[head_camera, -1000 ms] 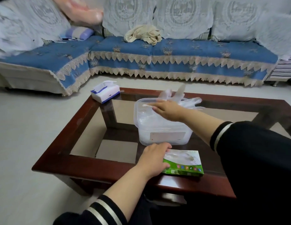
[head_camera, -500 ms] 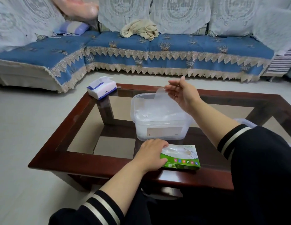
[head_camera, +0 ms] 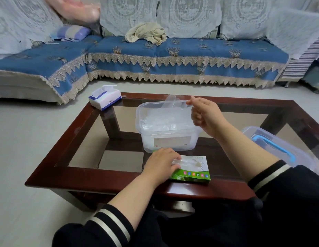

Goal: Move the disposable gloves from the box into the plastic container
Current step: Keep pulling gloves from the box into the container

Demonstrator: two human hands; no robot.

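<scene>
A clear plastic container (head_camera: 173, 142) stands in the middle of the coffee table, with several clear disposable gloves (head_camera: 160, 122) piled inside. My right hand (head_camera: 206, 116) hovers over its right rim with curled fingers, pinching the edge of a clear glove (head_camera: 170, 102) that sticks up above the far rim. The green and white glove box (head_camera: 192, 169) lies flat near the table's front edge, a clear glove showing in its top opening. My left hand (head_camera: 161, 164) rests on the box's left end, fingers laid over the top.
A clear lid with a blue handle (head_camera: 272, 146) lies at the table's right edge. A white and blue tissue box (head_camera: 105, 97) sits on the far left corner. The table (head_camera: 66, 139) has a dark wood frame and glass panels. A blue sofa (head_camera: 173, 56) runs behind.
My right hand was laid over the container, rose with open fingers, and now has them curled, pinching a glove over the right rim. My left hand stayed on the box.
</scene>
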